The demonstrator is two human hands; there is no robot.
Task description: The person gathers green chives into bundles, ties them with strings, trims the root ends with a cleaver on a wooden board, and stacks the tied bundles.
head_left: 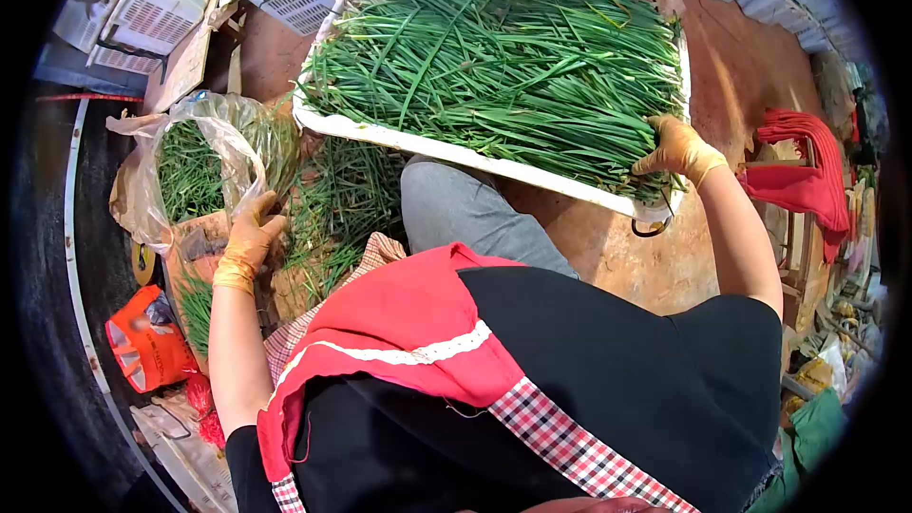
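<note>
Head view, cut off: the far end of the white tray (380,136) runs out past the top of the picture, and the round dark border clips the crates (157,19) and the clutter at far right.
Hidden: greens cover the tray's bottom; the left hand's (252,242) fingertips are partly lost against the clear plastic bag (256,123), and the right hand's (679,150) sink among leaves.
Left hand: gloved, thumb apart from the fingers, at the near edge of the bag's mouth; whether it grips the plastic, I cannot tell.
Right hand: gloved, bent over the greens at the tray's right end, thumb and fingers apart; I cannot tell whether it grips them.
Long green leaves (503,57): heaped in the tray ahead of the person, lying mostly left to right, some crossing aslant.
Tray edge: the near rim slopes down rightward, close above the grey trouser knee (465,209).
Bag: mouth towards the person, greens inside; loose greens (347,190) crowd its right side.
Room: bare brown floor (746,52) lies right of the tray.
</note>
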